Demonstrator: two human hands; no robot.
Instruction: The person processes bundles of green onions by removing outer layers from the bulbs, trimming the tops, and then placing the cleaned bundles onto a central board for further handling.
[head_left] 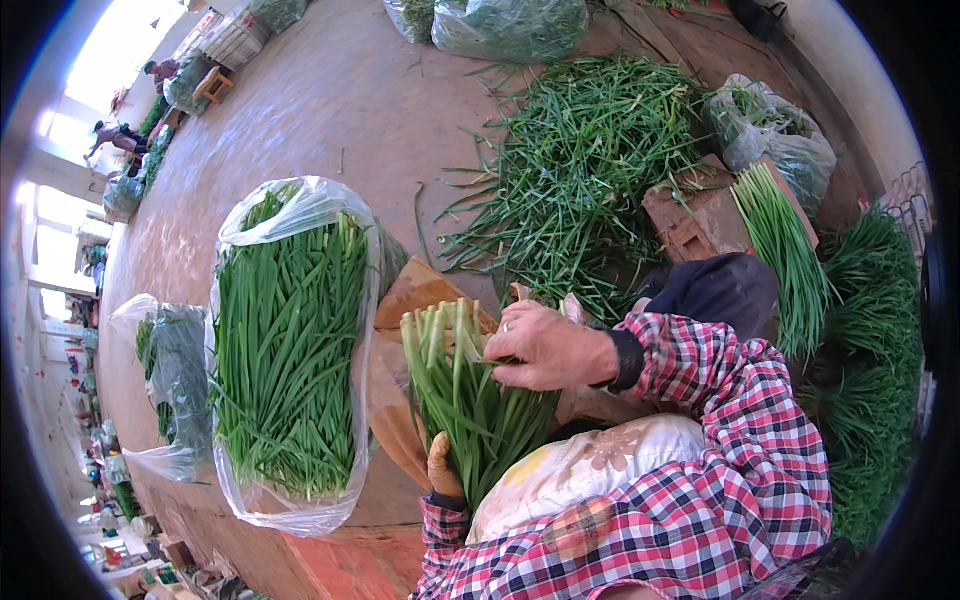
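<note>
1. Left of your left hand (446,472), a large clear bag (290,517) lies wide open, packed with long flat green leaves (288,350) in a thick layer.
2. Farther left of that hand, beyond the large bag, a smaller clear bag (183,375) has greens showing at its left side.
3. Beyond your right hand (548,346), to the far right, a bulging clear bag (790,160) holds loose greenery; nearer that hand, a brown cardboard box (690,215) sits beside a pale-stemmed bunch (778,245).
4. Straight ahead of your right hand spreads a loose heap of leaves (600,150), tangled and dark green.
5. Your bundle of greens (465,390) lies between your hands, above your lap: thick, pale stem ends pointing away from you, broad glossy leaves running back toward you.
6. Your right hand is curled, thumb and fingertips closed on the bundle's upper right edge.
7. Your left thumb stands against its lower left side; the fingers are hidden, so you cannot tell how tightly that hand is closed.
</note>
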